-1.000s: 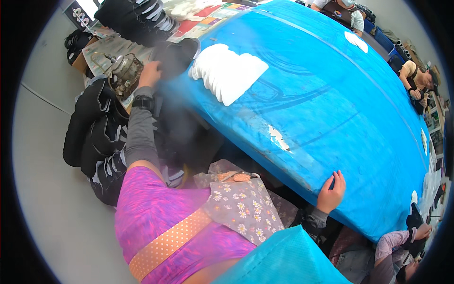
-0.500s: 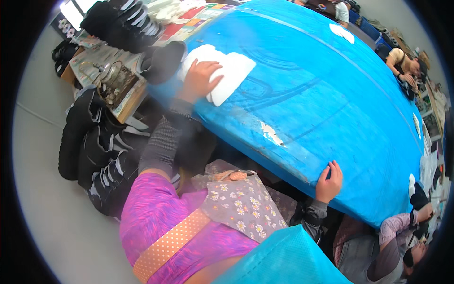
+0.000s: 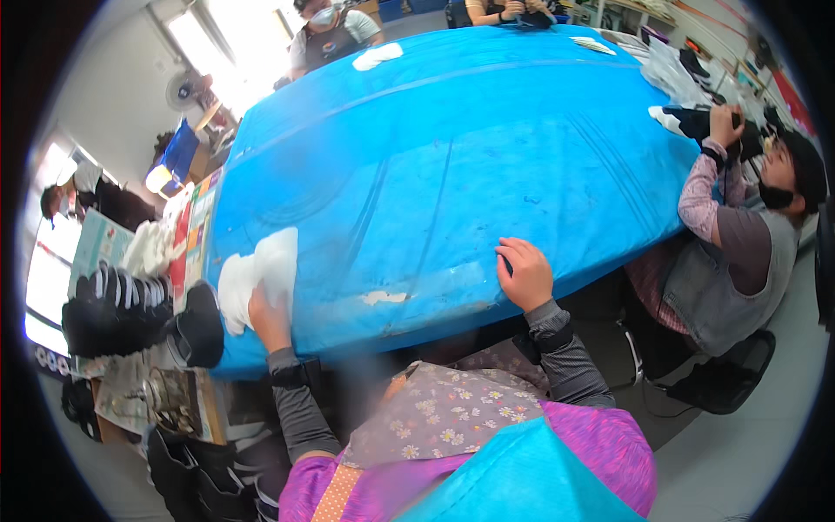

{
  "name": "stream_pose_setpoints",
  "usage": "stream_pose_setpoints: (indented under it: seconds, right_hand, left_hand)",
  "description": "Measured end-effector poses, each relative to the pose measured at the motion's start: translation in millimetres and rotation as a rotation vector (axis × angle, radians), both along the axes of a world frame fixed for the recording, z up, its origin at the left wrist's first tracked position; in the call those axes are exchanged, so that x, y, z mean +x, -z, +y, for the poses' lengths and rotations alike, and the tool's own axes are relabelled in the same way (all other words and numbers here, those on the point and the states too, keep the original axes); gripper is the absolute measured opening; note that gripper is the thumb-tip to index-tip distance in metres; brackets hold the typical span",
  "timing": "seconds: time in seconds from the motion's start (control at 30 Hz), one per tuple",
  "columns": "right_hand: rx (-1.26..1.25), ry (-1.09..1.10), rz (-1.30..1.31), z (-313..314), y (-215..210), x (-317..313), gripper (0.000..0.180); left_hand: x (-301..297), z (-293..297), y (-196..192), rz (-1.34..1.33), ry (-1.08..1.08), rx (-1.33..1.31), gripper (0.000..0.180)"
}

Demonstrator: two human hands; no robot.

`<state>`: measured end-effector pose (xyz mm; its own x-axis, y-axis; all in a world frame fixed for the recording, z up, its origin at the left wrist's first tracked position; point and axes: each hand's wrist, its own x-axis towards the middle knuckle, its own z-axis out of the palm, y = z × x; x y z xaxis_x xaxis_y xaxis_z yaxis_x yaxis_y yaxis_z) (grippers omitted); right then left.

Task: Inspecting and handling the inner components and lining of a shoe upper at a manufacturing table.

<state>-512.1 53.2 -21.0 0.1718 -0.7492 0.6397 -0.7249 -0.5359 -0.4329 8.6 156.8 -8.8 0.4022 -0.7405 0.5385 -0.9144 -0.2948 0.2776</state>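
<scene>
On the near left of the blue-covered table (image 3: 487, 191) lies a small stack of flat white shaped pieces (image 3: 235, 291). My left hand (image 3: 270, 322) is at the near edge of this stack. Its fingers are closed on the uppermost white piece (image 3: 277, 252), which partly covers them and looks slightly raised. Farther right, my right hand (image 3: 526, 277) rests on the blue cover with its fingers stretched out, holding nothing. A small dark spot shows at its thumb; what it is I cannot make out.
Black boots (image 3: 113, 309) with white straps and a dark boot shaft (image 3: 202, 326) stand left of the stack. A small metal device (image 3: 170, 391) sits below them. At right, a person (image 3: 739, 235) handles a black boot (image 3: 696, 122). Another white piece (image 3: 378, 56) lies across the table.
My view has swung to the right and up, bringing more of the table and people into sight. My left hand has gone from lying spread on the stack to gripping its top piece.
</scene>
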Motion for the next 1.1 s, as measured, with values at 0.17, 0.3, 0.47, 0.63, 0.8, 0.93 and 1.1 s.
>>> stream_pose_setpoints:
  seconds: [0.17, 0.3, 0.47, 0.63, 0.8, 0.93, 1.1]
  right_hand:
    - [-0.015, -0.010, 0.000, 2.5, 0.9, -1.2, 0.017]
    - [-0.020, -0.025, -0.016, 6.0, -2.1, 0.8, 0.015]
    - [0.009, -0.011, -0.026, 7.9, -0.4, -2.3, 0.017]
    - [-0.021, 0.003, -0.026, 8.0, 0.8, -2.1, 0.016]
    - [-0.046, -0.023, -0.004, 4.3, 2.0, 0.2, 0.015]
    - [-0.009, -0.008, -0.034, 5.9, 3.4, -2.3, 0.015]
    - [-0.005, -0.052, -0.061, 3.3, -4.5, 3.9, 0.014]
  left_hand:
    - [-2.6, -5.3, -12.6, -0.018, 0.013, -0.038, 0.051]
    - [-16.0, -11.1, -15.7, -0.127, 0.013, -0.100, 0.045]
    - [-41.5, -25.4, -20.6, 0.001, 0.016, 0.006, 0.030]
    - [-46.6, -32.9, -19.3, 0.188, 0.027, -0.193, 0.030]
    - [-28.2, -31.5, 1.9, 0.079, 0.077, -0.217, 0.025]
    - [-33.8, -33.1, 8.4, 0.128, 0.163, -0.189, 0.018]
    - [-30.2, -26.1, 13.7, -0.001, 0.165, -0.148, 0.020]
